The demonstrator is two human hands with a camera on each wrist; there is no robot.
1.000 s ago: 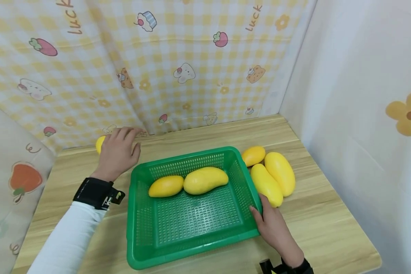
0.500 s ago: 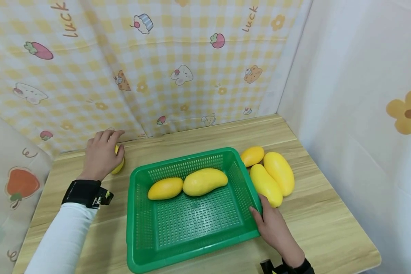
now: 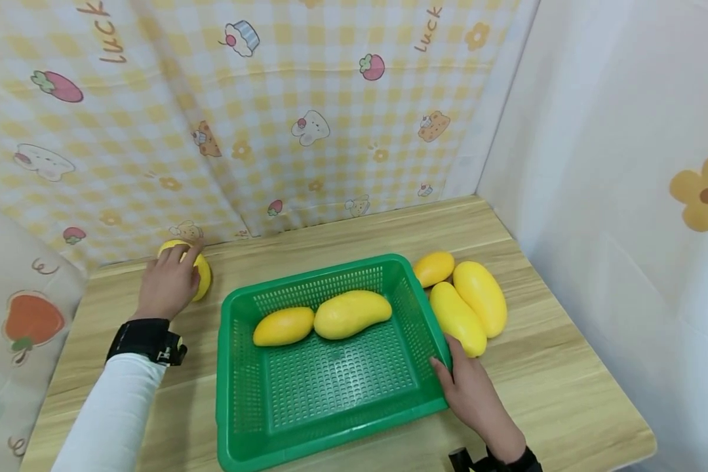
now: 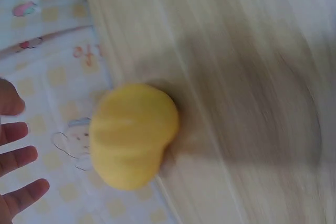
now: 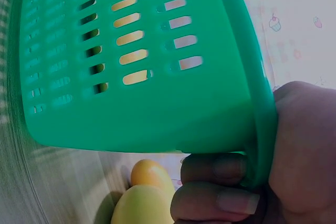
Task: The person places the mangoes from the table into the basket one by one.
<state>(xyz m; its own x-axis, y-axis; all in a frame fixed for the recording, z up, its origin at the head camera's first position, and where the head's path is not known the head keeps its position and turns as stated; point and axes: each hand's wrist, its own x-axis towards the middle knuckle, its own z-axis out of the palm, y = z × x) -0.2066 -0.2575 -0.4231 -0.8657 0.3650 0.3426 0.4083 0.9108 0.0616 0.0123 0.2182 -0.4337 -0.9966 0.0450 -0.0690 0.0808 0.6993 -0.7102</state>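
Note:
At the back left of the table, my left hand [image 3: 168, 282] is over a yellow mango [image 3: 203, 276], hiding part of it in the head view. In the left wrist view, its fingers [image 4: 21, 158] are spread beside the mango, with a gap between. My right hand [image 3: 474, 390] grips the right rim of a green plastic basket [image 3: 342, 431], thumb on the inner side and fingers underneath the rim outside. Inside the basket lie a smaller orange-yellow mango [image 3: 284, 326] and a larger yellow mango [image 3: 352, 314], end to end near the far wall.
Three more mangoes lie right of the basket: a small orange one [image 3: 434, 269] and two yellow ones, a nearer [image 3: 458, 318] and a farther [image 3: 480, 298]. The wooden table [image 3: 543, 367] meets a checked curtain [image 3: 259, 131] behind and a white curtain at right.
My left hand has moved left and come down around the mango at the back left, more of which shows now. The right hand and basket stay in place.

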